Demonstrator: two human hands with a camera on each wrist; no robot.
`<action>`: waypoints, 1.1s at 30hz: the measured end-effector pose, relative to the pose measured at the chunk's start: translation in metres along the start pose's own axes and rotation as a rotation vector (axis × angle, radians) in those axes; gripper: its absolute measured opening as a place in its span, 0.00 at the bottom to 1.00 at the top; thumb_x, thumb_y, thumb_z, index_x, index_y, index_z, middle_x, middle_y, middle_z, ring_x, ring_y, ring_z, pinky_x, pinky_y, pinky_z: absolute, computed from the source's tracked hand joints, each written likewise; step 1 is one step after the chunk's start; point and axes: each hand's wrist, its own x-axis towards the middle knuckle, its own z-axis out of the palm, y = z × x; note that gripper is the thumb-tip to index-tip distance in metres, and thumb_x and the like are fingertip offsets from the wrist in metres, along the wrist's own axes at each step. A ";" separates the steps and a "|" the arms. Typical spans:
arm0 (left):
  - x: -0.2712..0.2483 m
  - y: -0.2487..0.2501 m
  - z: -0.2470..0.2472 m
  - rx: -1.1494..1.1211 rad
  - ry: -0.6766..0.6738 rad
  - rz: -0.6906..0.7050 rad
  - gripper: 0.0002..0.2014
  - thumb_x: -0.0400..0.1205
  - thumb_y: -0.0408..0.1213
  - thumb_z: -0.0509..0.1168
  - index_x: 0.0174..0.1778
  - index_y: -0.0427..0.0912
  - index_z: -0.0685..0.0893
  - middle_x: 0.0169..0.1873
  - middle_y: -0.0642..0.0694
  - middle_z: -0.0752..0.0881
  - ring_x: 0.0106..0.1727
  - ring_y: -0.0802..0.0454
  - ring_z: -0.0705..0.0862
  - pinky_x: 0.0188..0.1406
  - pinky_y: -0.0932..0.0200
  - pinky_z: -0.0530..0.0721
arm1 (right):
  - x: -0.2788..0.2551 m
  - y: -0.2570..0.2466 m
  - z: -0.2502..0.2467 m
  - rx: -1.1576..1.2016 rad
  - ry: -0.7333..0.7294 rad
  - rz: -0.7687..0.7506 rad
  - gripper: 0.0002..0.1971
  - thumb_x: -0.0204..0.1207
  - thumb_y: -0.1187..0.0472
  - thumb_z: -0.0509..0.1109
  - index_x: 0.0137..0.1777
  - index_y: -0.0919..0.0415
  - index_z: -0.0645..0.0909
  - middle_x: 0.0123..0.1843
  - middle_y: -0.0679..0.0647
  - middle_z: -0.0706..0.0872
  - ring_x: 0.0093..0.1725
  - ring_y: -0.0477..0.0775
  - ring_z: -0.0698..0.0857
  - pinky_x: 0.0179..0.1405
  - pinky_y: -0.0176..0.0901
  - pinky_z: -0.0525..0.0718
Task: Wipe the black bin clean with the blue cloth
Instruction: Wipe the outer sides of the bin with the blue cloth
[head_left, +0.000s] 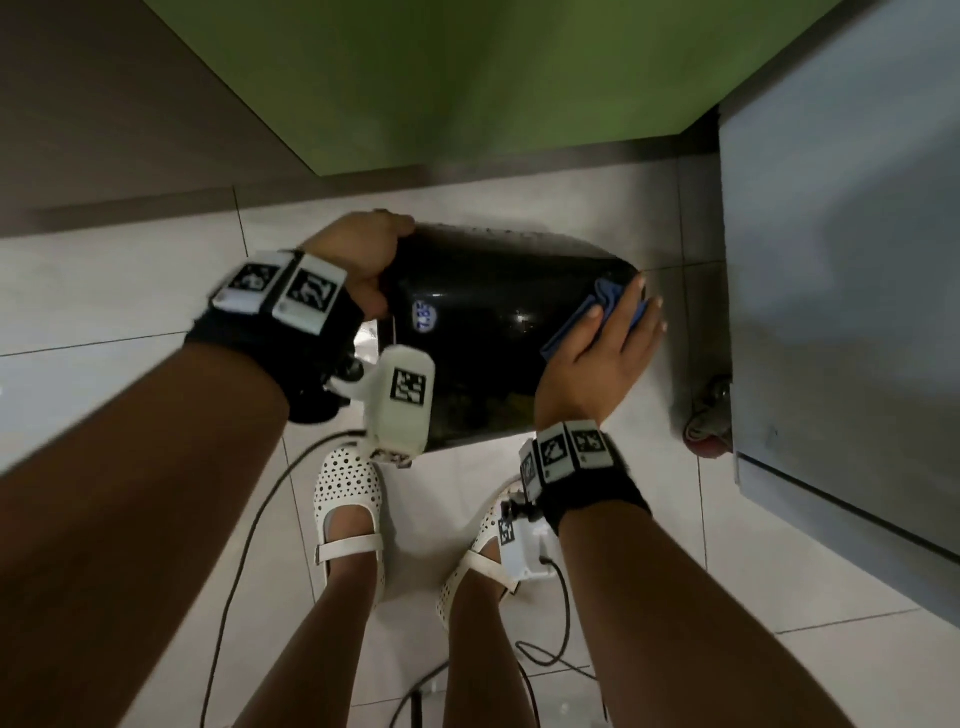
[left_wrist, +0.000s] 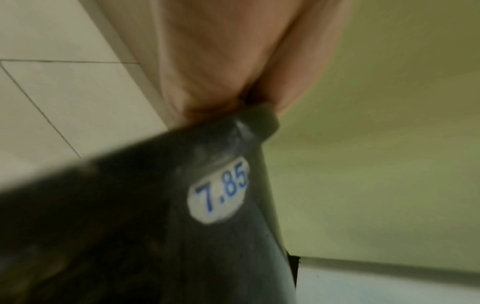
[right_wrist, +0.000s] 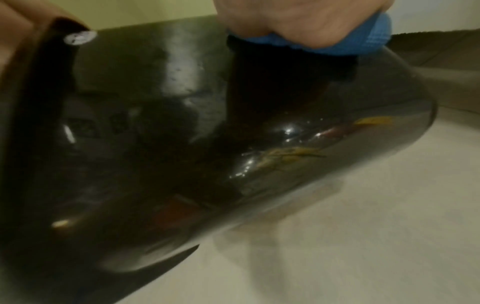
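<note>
The black bin (head_left: 483, 322) is held tilted on its side above the tiled floor, with a white "7.85" sticker (head_left: 422, 317) near its rim. My left hand (head_left: 358, 254) grips the rim at the left end; the left wrist view shows that hand (left_wrist: 221, 61) closed over the rim of the bin (left_wrist: 130, 226) just above the sticker (left_wrist: 221, 189). My right hand (head_left: 602, 353) lies flat with straight fingers, pressing the folded blue cloth (head_left: 610, 293) against the bin's side near its base. In the right wrist view the cloth (right_wrist: 363, 41) shows under the palm (right_wrist: 298, 20) on the glossy bin wall (right_wrist: 155, 144).
A green wall (head_left: 441, 78) stands behind the bin. On the right is a grey cabinet (head_left: 831, 260) on a castor wheel (head_left: 709, 421), close to the bin's base. My white shoes (head_left: 348, 493) and trailing black cables (head_left: 249, 545) are on the floor below.
</note>
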 end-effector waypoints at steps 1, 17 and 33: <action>-0.007 -0.004 0.000 -0.033 -0.031 0.014 0.07 0.84 0.38 0.56 0.50 0.40 0.77 0.54 0.38 0.85 0.46 0.45 0.86 0.43 0.49 0.87 | -0.009 -0.001 0.000 0.016 0.008 -0.021 0.25 0.84 0.52 0.48 0.81 0.56 0.59 0.82 0.61 0.58 0.82 0.65 0.53 0.81 0.60 0.55; -0.029 -0.052 -0.002 0.170 -0.035 0.366 0.24 0.82 0.52 0.49 0.70 0.42 0.69 0.66 0.41 0.79 0.67 0.45 0.78 0.72 0.41 0.73 | -0.070 -0.062 0.027 -0.159 -0.083 -0.535 0.25 0.86 0.49 0.39 0.77 0.56 0.64 0.79 0.60 0.68 0.79 0.69 0.56 0.77 0.63 0.53; 0.003 -0.102 -0.006 0.388 0.027 0.462 0.18 0.85 0.51 0.46 0.57 0.43 0.74 0.39 0.43 0.79 0.34 0.45 0.78 0.25 0.57 0.77 | -0.012 -0.008 0.016 -0.380 -0.223 -0.296 0.29 0.81 0.45 0.40 0.81 0.50 0.57 0.82 0.63 0.58 0.82 0.69 0.53 0.78 0.65 0.51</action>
